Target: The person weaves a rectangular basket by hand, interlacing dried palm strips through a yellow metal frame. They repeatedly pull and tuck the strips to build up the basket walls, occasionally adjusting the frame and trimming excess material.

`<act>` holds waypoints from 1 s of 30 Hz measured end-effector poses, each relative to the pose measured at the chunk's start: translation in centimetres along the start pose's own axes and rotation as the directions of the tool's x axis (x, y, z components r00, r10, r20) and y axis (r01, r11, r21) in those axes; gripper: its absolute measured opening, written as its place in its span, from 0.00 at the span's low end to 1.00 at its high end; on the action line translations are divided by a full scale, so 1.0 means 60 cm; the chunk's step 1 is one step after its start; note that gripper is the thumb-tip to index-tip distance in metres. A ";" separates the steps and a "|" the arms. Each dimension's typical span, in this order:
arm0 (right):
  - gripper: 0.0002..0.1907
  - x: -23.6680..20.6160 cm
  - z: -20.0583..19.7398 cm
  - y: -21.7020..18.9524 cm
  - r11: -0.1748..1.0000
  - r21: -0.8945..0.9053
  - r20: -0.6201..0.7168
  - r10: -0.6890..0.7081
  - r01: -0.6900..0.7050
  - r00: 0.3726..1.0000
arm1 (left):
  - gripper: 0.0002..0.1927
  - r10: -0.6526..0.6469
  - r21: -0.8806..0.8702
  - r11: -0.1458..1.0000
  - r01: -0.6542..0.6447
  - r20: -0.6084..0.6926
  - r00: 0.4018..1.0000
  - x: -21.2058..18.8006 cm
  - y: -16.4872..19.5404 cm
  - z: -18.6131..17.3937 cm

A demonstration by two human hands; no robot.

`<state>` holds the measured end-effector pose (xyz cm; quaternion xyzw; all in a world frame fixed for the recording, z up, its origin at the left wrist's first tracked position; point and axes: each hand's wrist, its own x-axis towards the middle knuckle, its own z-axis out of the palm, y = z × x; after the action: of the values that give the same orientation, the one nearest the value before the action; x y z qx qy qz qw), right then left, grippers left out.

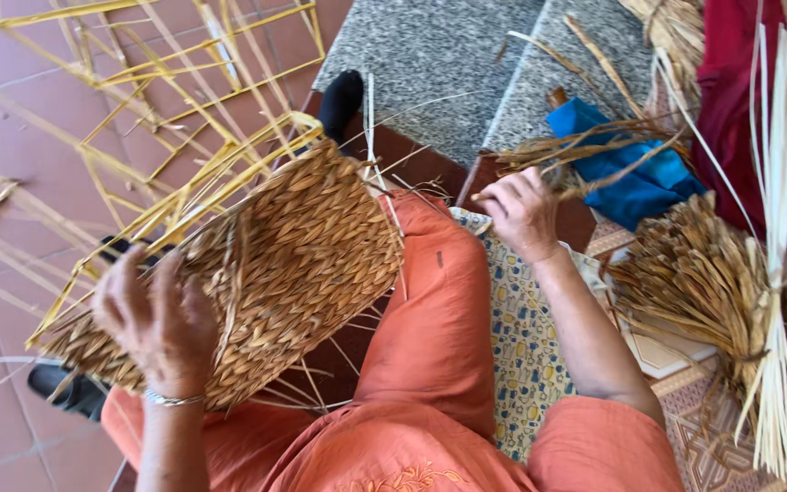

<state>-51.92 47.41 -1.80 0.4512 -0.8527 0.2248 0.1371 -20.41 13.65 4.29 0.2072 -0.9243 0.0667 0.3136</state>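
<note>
The left hand (pixel 161 319) is pressing, fingers spread and not clenched, on the half-woven brown straw basket with its yellow cane frame (pixel 266 264), which is resting tilted on the lap in orange trousers (pixel 430 319). The right hand (pixel 521 214) is reaching away to the right, its grip pinching a dry brown straw strand (pixel 585 182) running rightward over the blue cloth (pixel 635 178). A tied straw bundle (pixel 703 282) is lying nearby.

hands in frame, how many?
2. The left hand rests on the woven basket panel at lower left; the right hand grips dried straw strands near upper centre. No other person's hands show.
</note>
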 end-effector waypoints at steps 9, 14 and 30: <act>0.15 0.109 0.011 -0.338 0.571 0.821 0.142 -0.218 0.008 0.965 | 0.15 -0.238 -0.872 0.174 0.457 0.413 0.879 -0.029 0.140 -0.013; 0.14 0.161 0.041 -0.381 0.523 0.852 0.222 -0.399 0.022 0.890 | 0.13 -0.539 -0.812 -0.396 0.429 0.584 0.607 -0.045 0.031 -0.048; 0.08 0.313 0.198 -0.388 0.785 0.502 -0.011 -0.414 0.363 0.910 | 0.13 -0.054 -0.352 0.934 0.062 0.033 0.998 0.063 -0.107 -0.079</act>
<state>-43.39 16.63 2.19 0.6474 -0.6610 0.3789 0.0181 -17.79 7.73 10.33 0.1758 -0.9182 -0.1116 0.3370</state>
